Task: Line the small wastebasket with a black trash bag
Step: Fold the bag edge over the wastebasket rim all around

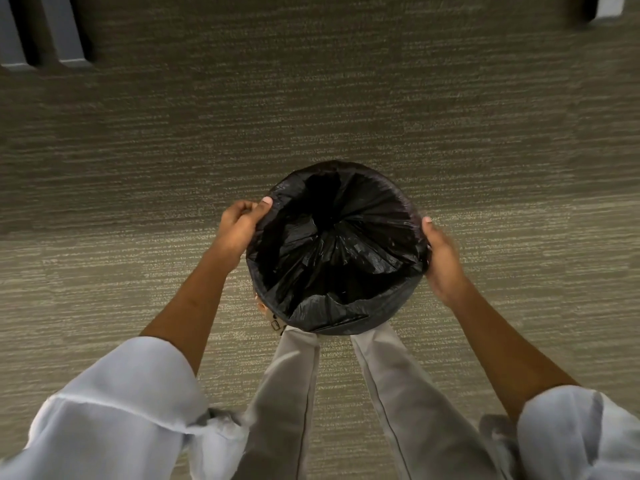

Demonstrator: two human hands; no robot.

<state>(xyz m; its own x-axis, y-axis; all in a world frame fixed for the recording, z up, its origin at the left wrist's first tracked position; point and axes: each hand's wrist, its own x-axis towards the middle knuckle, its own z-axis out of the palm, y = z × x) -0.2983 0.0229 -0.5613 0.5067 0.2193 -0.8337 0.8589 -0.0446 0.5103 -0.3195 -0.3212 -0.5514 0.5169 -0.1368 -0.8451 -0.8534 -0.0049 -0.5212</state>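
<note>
A round small wastebasket stands on the carpet just in front of my legs, its body hidden under a black trash bag (346, 244). The bag hangs inside in crumpled folds, and its edge is folded over the rim all around. My left hand (240, 226) grips the bag's edge at the left side of the rim, thumb on top. My right hand (443, 258) holds the bag against the right side of the rim, thumb up and fingers wrapped outside.
Grey-beige carpet (346, 98) covers the floor all around. Grey furniture legs (65, 36) stand at the far left, and another pale one (609, 6) at the far right corner. My trouser legs (294, 393) are directly below the basket.
</note>
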